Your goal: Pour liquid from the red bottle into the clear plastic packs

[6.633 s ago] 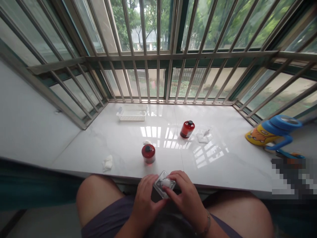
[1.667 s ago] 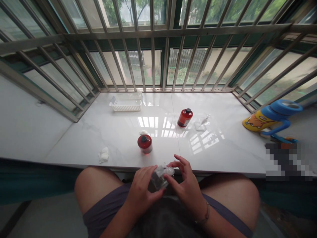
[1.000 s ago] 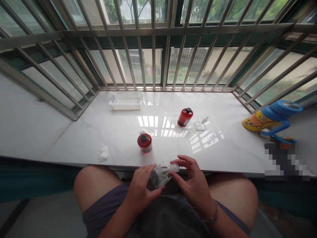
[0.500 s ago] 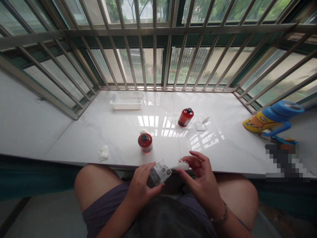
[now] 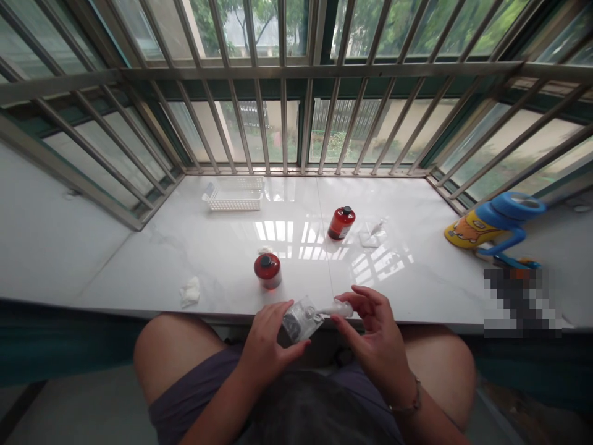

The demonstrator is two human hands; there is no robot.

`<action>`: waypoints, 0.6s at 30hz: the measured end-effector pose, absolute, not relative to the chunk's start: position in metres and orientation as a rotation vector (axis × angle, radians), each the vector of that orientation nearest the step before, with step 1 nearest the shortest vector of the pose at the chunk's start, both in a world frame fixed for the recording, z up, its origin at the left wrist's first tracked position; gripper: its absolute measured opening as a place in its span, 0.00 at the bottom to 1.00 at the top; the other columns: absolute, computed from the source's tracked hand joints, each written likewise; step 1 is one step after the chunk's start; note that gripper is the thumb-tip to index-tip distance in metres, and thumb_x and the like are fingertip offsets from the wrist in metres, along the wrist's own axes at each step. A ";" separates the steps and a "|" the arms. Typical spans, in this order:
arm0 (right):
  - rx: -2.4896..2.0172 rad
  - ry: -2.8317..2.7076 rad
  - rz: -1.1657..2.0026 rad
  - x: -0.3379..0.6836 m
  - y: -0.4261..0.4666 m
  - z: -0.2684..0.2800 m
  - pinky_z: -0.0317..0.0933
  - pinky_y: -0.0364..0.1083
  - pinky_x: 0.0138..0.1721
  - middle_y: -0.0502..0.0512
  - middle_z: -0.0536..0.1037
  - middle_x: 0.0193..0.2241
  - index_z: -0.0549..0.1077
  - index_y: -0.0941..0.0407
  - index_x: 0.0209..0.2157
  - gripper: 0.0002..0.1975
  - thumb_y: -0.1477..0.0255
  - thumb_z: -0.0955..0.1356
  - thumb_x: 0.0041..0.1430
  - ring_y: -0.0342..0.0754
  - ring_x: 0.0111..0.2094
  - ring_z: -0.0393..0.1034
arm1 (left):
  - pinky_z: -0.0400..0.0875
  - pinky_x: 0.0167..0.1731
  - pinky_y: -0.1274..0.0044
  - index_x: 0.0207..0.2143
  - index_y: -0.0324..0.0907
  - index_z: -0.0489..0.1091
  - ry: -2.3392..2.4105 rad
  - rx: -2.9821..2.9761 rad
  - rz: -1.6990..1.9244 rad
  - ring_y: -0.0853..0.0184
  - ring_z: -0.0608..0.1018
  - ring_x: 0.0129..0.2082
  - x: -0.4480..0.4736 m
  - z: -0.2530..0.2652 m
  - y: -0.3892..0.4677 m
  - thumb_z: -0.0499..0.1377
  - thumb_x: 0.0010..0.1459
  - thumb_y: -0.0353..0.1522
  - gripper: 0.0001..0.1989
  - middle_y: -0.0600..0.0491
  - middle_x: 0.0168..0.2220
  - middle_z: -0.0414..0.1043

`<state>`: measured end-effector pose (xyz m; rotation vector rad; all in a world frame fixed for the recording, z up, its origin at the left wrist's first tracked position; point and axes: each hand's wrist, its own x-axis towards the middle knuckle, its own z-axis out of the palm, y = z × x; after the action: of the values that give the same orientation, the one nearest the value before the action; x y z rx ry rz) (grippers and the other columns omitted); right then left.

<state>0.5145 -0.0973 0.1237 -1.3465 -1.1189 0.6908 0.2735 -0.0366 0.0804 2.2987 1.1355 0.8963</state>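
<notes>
My left hand (image 5: 274,337) is wrapped round a clear, square-sided container (image 5: 303,320), tilted near the counter's front edge. Between the thumb and fingers of my right hand (image 5: 370,327) is a translucent whitish tube-like piece (image 5: 340,308). Its narrow end points left and meets or overlaps the top of the container; whether it goes inside cannot be made out. Just beyond my left hand stands a red bottle with a black cap (image 5: 267,271). Farther back is a second red bottle (image 5: 341,223), and beside it a small clear square object (image 5: 372,237) with a stem-like part.
A crumpled white tissue (image 5: 189,292) lies at the front left, and a white perforated basket (image 5: 233,194) at the back left. On the right stands a blue and yellow flask (image 5: 491,220), with a pixelated dark patch in front. Metal bars (image 5: 283,123) line the window behind the counter.
The container and tube-like piece have tilted slightly and sit marginally closer together. Both hands keep their grip. The whole view has shifted a little with the head.
</notes>
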 end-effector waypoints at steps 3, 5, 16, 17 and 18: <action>-1.342 -1.174 0.710 0.516 -0.097 0.122 0.77 0.58 0.57 0.56 0.84 0.48 0.67 0.45 0.61 0.29 0.67 0.78 0.63 0.54 0.52 0.81 | 0.80 0.58 0.58 0.65 0.46 0.70 1.140 2.298 0.892 0.49 0.82 0.57 0.272 0.080 -0.038 0.75 0.55 0.40 0.37 0.43 0.58 0.81; -1.353 -1.210 0.710 0.516 -0.097 0.122 0.75 0.59 0.59 0.56 0.84 0.49 0.67 0.45 0.61 0.29 0.67 0.78 0.63 0.54 0.52 0.81 | 0.80 0.58 0.58 0.65 0.46 0.70 1.143 2.299 0.889 0.49 0.82 0.57 0.272 0.079 -0.039 0.75 0.55 0.40 0.37 0.43 0.58 0.81; -1.301 -1.102 0.648 0.515 -0.097 0.127 0.79 0.54 0.55 0.56 0.85 0.47 0.67 0.47 0.58 0.29 0.70 0.80 0.60 0.52 0.50 0.83 | 0.79 0.59 0.55 0.65 0.46 0.69 1.140 2.294 0.856 0.48 0.82 0.58 0.272 0.077 -0.039 0.75 0.56 0.40 0.37 0.42 0.59 0.80; -1.292 -1.093 0.635 0.516 -0.098 0.127 0.79 0.54 0.55 0.57 0.85 0.47 0.66 0.47 0.58 0.30 0.70 0.80 0.60 0.52 0.50 0.83 | 0.79 0.59 0.55 0.65 0.45 0.69 1.142 2.292 0.852 0.48 0.82 0.58 0.272 0.077 -0.038 0.75 0.56 0.40 0.37 0.42 0.59 0.80; -1.285 -1.077 0.622 0.516 -0.098 0.127 0.78 0.54 0.55 0.57 0.85 0.48 0.66 0.47 0.59 0.30 0.70 0.79 0.61 0.52 0.51 0.83 | 0.79 0.59 0.55 0.65 0.45 0.69 1.147 2.289 0.848 0.48 0.82 0.58 0.272 0.077 -0.038 0.75 0.56 0.40 0.37 0.42 0.59 0.80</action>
<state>0.5159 -0.0977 0.1271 -1.2852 -1.0774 0.6217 0.2719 -0.0384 0.0773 2.2892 1.1466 0.8479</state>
